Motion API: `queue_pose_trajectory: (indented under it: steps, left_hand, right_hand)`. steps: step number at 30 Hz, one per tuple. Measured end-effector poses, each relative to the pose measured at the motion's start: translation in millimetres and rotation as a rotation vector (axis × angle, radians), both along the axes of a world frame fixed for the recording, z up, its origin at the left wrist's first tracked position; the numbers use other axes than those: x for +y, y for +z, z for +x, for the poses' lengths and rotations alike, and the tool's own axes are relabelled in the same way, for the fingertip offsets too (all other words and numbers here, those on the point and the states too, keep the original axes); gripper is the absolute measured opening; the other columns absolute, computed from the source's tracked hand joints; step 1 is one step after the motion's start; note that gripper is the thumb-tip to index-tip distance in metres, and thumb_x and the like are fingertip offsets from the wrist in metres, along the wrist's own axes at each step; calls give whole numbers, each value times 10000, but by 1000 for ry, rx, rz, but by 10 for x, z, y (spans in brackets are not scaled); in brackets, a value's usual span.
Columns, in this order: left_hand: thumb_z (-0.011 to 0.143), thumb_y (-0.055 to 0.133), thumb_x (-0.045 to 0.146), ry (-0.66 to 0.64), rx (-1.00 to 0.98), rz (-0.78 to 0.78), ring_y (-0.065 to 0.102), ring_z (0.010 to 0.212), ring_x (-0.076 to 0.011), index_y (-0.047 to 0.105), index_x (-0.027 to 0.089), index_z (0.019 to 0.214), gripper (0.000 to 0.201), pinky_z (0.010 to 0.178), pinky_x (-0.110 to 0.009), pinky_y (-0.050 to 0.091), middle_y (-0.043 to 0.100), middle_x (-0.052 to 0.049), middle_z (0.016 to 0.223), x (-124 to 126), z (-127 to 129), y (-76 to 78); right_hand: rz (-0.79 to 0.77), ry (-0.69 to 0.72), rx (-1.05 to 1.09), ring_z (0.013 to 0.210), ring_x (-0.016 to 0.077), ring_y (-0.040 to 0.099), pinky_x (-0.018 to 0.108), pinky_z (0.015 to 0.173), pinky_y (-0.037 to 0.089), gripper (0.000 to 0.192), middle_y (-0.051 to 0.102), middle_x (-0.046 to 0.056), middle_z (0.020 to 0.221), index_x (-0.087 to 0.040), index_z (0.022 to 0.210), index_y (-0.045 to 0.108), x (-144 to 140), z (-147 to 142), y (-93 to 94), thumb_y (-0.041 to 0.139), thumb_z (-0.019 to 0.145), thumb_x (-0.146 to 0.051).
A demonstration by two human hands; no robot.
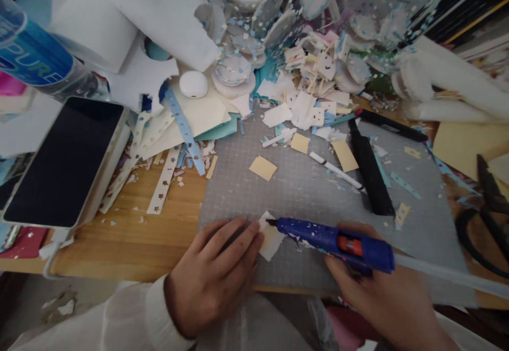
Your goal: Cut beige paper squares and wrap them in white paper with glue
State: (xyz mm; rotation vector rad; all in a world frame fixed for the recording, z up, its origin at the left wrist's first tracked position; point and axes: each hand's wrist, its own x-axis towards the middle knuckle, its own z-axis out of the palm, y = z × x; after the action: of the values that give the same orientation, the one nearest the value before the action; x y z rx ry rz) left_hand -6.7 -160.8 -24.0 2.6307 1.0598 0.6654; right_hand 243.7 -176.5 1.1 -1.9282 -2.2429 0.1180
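My right hand (382,292) is closed around a blue hot glue gun (318,237), with a clear glue stick (449,274) running out of its back end. The gun lies sideways, its dark nozzle over a small piece of white and pale yellow paper (271,242) near the front of the grey cutting mat (234,192). From the left, the fingertips of my left hand (222,271) hold down that paper's edge; the thumb is hidden. A small yellow paper rectangle (263,168) lies beyond it on the mat.
A black-handled tool (369,170) and a white pen (336,170) lie on the mat's right side. Scissors (489,218) are at the right edge. A phone (67,160) and a water bottle (40,49) stand left. Paper scraps and cut-outs (314,75) crowd the back.
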Motion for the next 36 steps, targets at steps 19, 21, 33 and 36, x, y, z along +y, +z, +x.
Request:
queue_pose_trajectory:
  steps: [19, 21, 33, 36]
  left_hand:
    - [879, 507, 132, -3, -17, 25, 527, 1143, -277, 629, 64, 1143, 299, 928, -423, 406, 641, -102, 1222, -12, -7, -13]
    - [873, 512, 122, 2, -24, 40, 538, 1127, -270, 633, 59, 1130, 291, 925, -414, 410, 646, -110, 1208, -18, -10, -12]
    - [843, 539, 110, 7, -46, 131, 598, 994, -250, 655, 51, 1037, 233, 875, -406, 430, 702, -121, 1076, -82, -33, -19]
    - [849, 526, 121, 7, -39, 132, 602, 1000, -251, 653, 55, 1055, 251, 870, -407, 432, 701, -116, 1091, -85, -38, -24]
  right_hand:
    - [1, 45, -33, 580, 200, 668, 292, 513, 495, 244, 693, 42, 762, -216, 956, 553, -200, 224, 91, 463, 852, -418]
    - [9, -77, 48, 578, 199, 669, 282, 516, 500, 242, 684, 15, 717, -232, 942, 554, -209, 192, 89, 501, 831, -440]
    - [-67, -65, 302, 600, 172, 663, 254, 525, 501, 148, 662, -12, 690, -237, 892, 543, -148, -16, 7, 538, 841, -376]
    - [-84, -24, 290, 627, 180, 666, 269, 556, 508, 137, 664, -4, 706, -233, 895, 550, -109, -40, -3, 527, 840, -356]
